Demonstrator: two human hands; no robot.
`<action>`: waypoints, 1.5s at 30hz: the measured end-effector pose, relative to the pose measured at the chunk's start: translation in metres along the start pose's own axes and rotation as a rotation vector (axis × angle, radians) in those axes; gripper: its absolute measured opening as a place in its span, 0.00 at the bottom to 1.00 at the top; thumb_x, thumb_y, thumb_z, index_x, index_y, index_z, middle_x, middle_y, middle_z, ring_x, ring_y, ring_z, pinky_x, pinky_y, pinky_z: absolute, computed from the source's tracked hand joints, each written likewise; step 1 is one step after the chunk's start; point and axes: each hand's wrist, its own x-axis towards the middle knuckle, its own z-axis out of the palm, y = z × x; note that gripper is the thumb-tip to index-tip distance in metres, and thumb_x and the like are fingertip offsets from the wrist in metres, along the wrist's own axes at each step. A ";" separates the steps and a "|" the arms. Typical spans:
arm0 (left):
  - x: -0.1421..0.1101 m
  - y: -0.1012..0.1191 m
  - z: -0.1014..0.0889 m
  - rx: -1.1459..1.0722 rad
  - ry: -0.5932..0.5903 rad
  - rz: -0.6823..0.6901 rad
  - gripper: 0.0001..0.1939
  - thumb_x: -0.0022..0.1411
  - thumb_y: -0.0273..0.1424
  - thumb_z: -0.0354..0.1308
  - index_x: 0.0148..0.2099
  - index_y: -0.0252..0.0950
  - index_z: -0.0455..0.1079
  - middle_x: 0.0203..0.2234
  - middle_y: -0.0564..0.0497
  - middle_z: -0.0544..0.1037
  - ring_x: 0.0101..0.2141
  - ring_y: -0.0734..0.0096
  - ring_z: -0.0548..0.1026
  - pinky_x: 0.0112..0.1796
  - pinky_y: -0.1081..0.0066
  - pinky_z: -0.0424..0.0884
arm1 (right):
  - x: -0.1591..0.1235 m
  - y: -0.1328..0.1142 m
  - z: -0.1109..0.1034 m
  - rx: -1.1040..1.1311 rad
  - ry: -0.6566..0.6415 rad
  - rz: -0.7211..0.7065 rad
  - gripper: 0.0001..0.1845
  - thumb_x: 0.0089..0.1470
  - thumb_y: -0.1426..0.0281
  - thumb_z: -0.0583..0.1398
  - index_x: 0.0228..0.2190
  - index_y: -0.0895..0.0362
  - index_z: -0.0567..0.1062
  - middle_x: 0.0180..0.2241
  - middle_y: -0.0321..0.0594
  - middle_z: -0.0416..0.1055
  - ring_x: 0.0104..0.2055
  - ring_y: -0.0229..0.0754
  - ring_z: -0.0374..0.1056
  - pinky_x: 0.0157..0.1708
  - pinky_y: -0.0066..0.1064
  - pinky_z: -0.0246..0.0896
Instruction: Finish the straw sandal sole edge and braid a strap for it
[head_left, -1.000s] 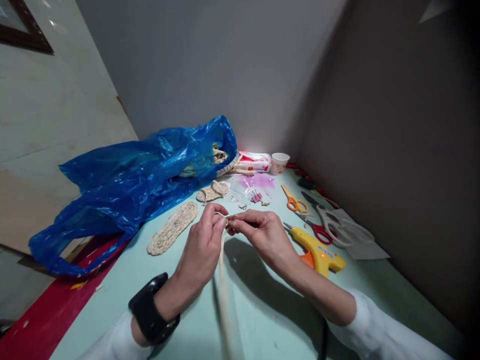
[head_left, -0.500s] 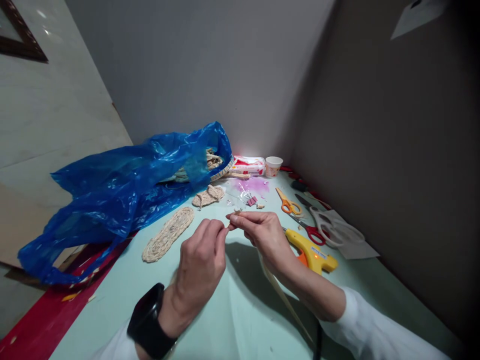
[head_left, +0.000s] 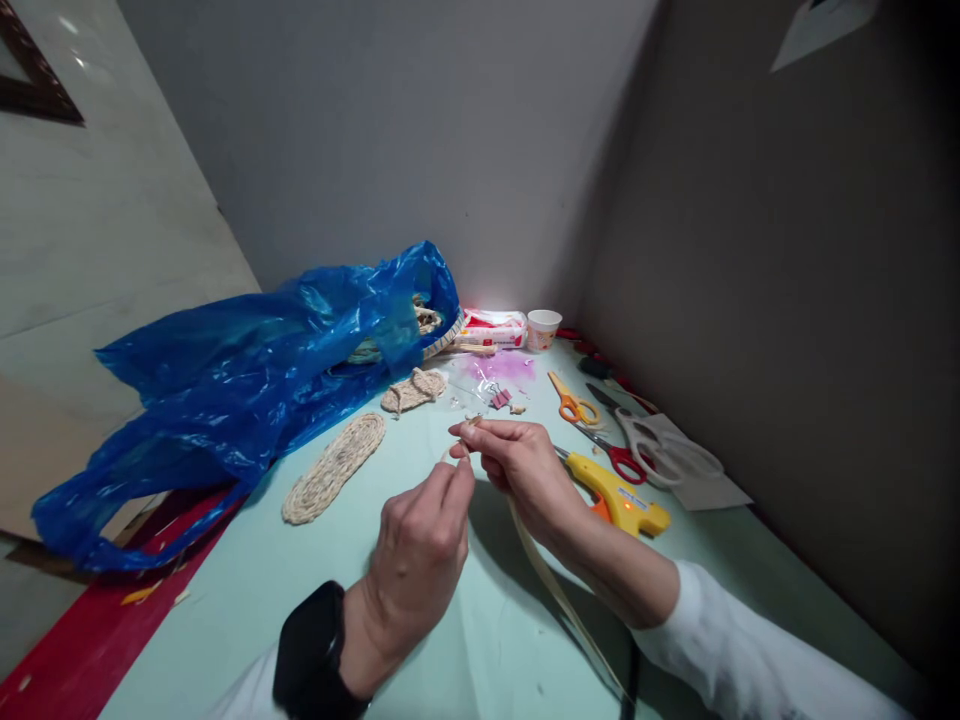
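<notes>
My right hand [head_left: 529, 465] pinches the end of a pale straw-like strand [head_left: 559, 595], whose long tail hangs below the palm toward the table's near side. Just below those fingertips, my left hand [head_left: 427, 535], with a black watch at the wrist, is closed on a thin part of the same strand, which bends in a small loop between the hands. To the left lies a flat oval sole of coiled braid [head_left: 335, 468]. Behind it rests a small woven slipper [head_left: 414, 390] with a strap. Fingers partly hide the worked end.
A yellow glue gun [head_left: 619, 497] lies right of my hands, near orange scissors [head_left: 574, 400], red-handled scissors [head_left: 626, 463] and white-handled scissors [head_left: 667, 450]. A blue plastic bag [head_left: 262, 360] spreads at the left. At the back stand a paper cup [head_left: 543, 330] and a tissue pack [head_left: 495, 330].
My left hand has shifted right and slightly down, and a small loop of strand now shows between the hands. The right hand keeps its pinch. The view has moved slightly.
</notes>
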 end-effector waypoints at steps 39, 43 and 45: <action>0.028 -0.026 -0.015 -1.192 -0.265 -0.989 0.13 0.60 0.40 0.59 0.33 0.34 0.68 0.19 0.60 0.57 0.17 0.82 0.49 0.18 0.77 0.45 | -0.009 0.012 0.002 -0.385 -0.149 -0.264 0.04 0.60 0.69 0.56 0.36 0.54 0.63 0.27 0.33 0.71 0.30 0.38 0.65 0.32 0.28 0.56; 0.030 -0.030 -0.018 -0.988 -0.206 -0.923 0.11 0.58 0.37 0.59 0.27 0.35 0.71 0.19 0.56 0.64 0.20 0.75 0.58 0.22 0.74 0.52 | -0.012 -0.004 -0.001 -0.620 -0.174 -0.278 0.04 0.61 0.69 0.56 0.39 0.55 0.66 0.28 0.34 0.74 0.29 0.38 0.65 0.31 0.28 0.54; 0.031 -0.031 -0.019 -0.901 -0.163 -0.882 0.11 0.57 0.34 0.60 0.25 0.36 0.70 0.20 0.55 0.67 0.25 0.72 0.62 0.26 0.73 0.55 | -0.013 -0.011 -0.003 -0.785 -0.130 -0.307 0.04 0.61 0.69 0.56 0.36 0.56 0.69 0.27 0.36 0.75 0.28 0.39 0.66 0.30 0.29 0.53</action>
